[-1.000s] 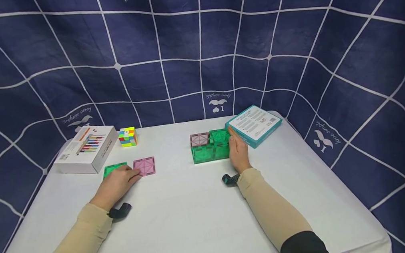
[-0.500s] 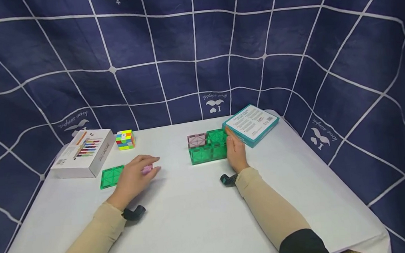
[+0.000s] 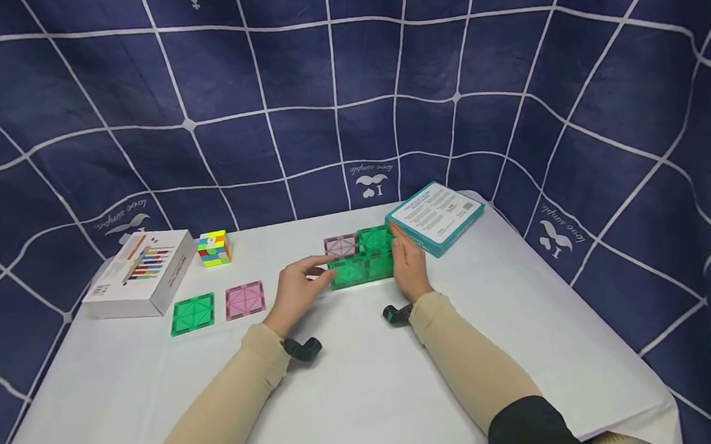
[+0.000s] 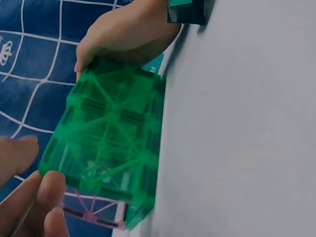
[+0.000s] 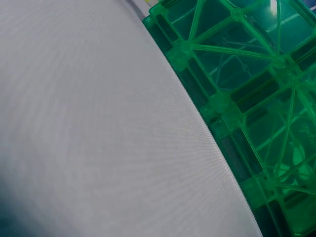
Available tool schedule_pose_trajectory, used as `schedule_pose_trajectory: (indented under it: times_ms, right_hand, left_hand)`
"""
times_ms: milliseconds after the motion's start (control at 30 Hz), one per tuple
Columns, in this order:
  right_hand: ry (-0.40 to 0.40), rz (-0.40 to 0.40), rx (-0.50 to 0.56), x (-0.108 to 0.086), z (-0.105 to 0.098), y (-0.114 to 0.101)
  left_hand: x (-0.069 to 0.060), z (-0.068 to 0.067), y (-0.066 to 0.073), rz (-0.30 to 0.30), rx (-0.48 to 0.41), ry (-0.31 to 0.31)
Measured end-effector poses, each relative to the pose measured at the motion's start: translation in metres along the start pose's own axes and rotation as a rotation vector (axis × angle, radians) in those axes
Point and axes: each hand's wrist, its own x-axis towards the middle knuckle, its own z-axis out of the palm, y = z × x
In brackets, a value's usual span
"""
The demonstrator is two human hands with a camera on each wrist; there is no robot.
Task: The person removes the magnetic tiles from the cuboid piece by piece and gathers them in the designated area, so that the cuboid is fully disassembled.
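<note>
A block of translucent green tiles with a pink tile at its back left stands on the table. My left hand is at the block's left end, thumb and fingers apart; the left wrist view shows its fingertips by the green corner, and contact is unclear. Against the right end rests my right hand, fingers extended along the side. Green panels fill the right side of the right wrist view. A flat green tile and a flat pink tile lie apart to the left.
On the white table, a white box lies at the back left with a colourful cube beside it. A teal-edged box lies behind my right hand. A blue curtain hangs behind the table.
My left hand has left the flat tiles and moved right to the block, uncovering the green and pink tiles. My right hand has stayed at the block's right end.
</note>
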Motion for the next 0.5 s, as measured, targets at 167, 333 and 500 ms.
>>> schedule_pose_trajectory:
  times_ms: [167,333,500]
  right_hand:
    - [0.003,-0.006,0.001,0.001,0.000,-0.002]
    - [-0.006,0.007,0.002,0.000,-0.001,-0.002]
    - [-0.010,0.007,-0.003,0.000,0.000,-0.002]
  left_hand:
    - [0.005,0.012,-0.005,0.001,-0.004,0.055]
    - [0.002,0.019,-0.013,-0.016,-0.026,0.093]
    - [0.000,0.022,-0.018,-0.003,-0.046,0.113]
